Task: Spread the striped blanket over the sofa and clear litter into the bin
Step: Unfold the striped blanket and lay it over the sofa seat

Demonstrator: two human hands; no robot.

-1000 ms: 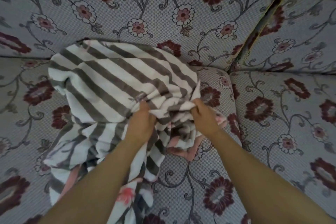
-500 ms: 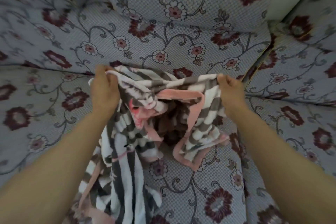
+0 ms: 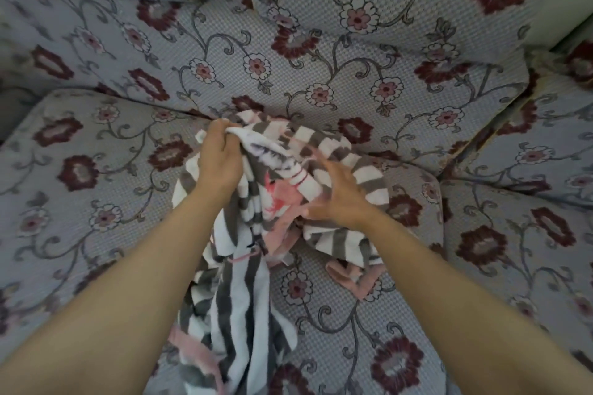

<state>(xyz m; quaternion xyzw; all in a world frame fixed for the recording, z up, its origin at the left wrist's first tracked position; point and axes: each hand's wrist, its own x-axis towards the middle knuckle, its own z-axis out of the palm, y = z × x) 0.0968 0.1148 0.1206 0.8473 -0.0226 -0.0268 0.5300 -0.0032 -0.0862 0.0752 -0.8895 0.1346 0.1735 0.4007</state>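
Here the left hand (image 3: 218,159) is closed round a bunched white fold at the upper left of the striped blanket (image 3: 244,298), its fingers curled tight into the cloth near the crease where seat meets backrest. The blanket lies crumpled in the middle of the sofa (image 3: 96,202), heaped on the centre seat cushion, with a long twisted tail running down toward the front edge between the two forearms. It is grey and white with a pink trim (image 3: 349,276) that loops out on the right side of the heap. The right hand (image 3: 340,199) lies on the heap to the right of the other; it is blurred, its fingers look spread and partly sunk in the folds, and I cannot tell whether they pinch any cloth.

The cloth looks soft, plush and light, limp enough to sag and twist on itself, so it should not slip from a firm grasp. The sensible hold is probably along the pink-trimmed edge, hands well apart at two corners. No litter or bin is in view.
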